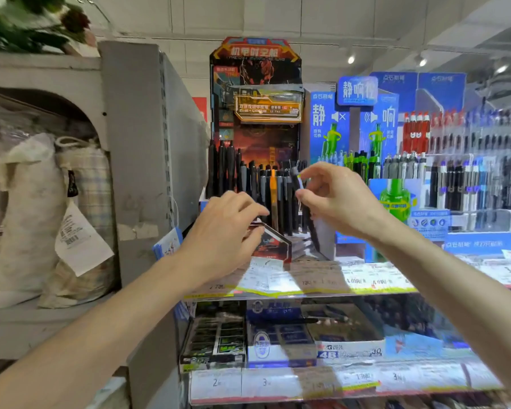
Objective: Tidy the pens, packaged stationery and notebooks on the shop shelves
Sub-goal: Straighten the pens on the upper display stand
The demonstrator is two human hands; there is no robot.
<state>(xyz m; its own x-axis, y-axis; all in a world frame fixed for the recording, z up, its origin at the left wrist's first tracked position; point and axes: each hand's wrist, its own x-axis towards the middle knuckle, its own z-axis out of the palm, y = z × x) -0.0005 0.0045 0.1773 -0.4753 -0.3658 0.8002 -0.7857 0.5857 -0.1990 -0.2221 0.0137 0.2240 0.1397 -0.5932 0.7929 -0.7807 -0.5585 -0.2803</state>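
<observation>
A black and orange pen display stand [255,84] stands on the upper shelf, with several dark pens [266,190] upright in its rack. My right hand [337,202] pinches one dark pen [296,180] between thumb and fingers, holding it just above the rack's right side. My left hand [224,231] reaches to the stand's clear front lip [275,237], its fingertips touching the lip's left end. Whether those fingers grip the lip is hard to tell.
Blue pen displays [357,125] with many more pens fill the shelf to the right. Boxes of packaged stationery [278,335] sit on the shelf below, behind price labels [307,281]. A grey shelf panel [136,160] and fabric bags [50,219] stand at the left.
</observation>
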